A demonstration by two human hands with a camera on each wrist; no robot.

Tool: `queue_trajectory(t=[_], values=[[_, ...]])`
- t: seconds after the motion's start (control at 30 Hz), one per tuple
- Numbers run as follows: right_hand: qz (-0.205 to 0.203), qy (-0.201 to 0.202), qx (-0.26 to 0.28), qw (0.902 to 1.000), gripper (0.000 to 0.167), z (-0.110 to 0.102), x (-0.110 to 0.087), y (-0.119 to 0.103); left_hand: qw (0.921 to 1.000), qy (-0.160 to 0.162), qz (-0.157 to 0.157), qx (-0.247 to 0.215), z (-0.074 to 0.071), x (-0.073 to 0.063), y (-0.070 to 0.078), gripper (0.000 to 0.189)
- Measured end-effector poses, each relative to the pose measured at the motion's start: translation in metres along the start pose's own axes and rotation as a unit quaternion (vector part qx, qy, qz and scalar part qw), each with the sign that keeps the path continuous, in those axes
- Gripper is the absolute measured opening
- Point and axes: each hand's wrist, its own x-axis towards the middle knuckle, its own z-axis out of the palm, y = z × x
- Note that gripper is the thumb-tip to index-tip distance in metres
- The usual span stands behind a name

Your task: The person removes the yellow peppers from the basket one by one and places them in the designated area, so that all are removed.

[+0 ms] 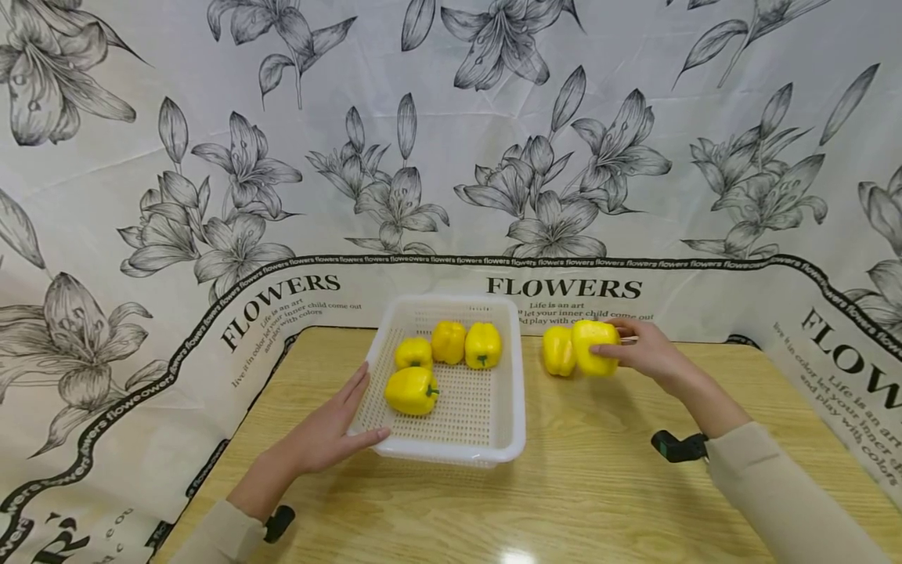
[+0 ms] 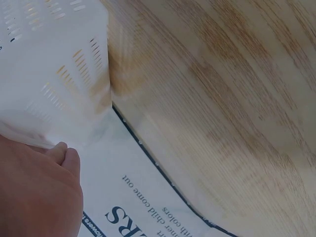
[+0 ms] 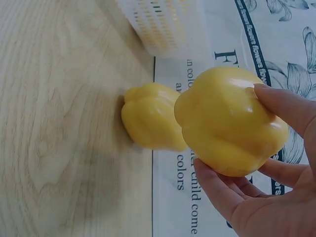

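Note:
My right hand (image 1: 637,349) holds a yellow bell pepper (image 1: 595,348) between thumb and fingers, raised off the table. In the right wrist view the thumb lies on one side of this pepper (image 3: 229,121) and the fingers on the other. Another yellow bell pepper (image 1: 557,351) lies on the table just left of it. My left hand (image 1: 320,435), fingers extended, rests against the left rim of a white perforated plastic basket (image 1: 517,392), its thumb at the near corner. Several yellow bell peppers (image 1: 412,391) sit inside, mostly toward the back and left.
The basket stands on a wood-grain table (image 1: 585,501) near its back edge. A white cloth (image 1: 423,196) printed with flowers and lettering hangs behind and at both sides. Dark wrist devices (image 1: 678,446) show at both sleeves.

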Motion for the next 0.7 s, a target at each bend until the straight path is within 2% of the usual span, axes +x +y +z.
queue_trajectory(t=[0.3, 0.7], values=[[0.011, 0.007, 0.02, 0.9997, 0.09, -0.006, 0.006, 0.016, 1.0, -0.005, 0.0, -0.001, 0.001, 0.0, -0.001, 0.106], [0.034, 0.036, 0.049, 0.9976, 0.085, -0.009, 0.014, 0.038, 1.0, -0.004, -0.002, 0.0, 0.001, 0.001, -0.002, 0.105]])
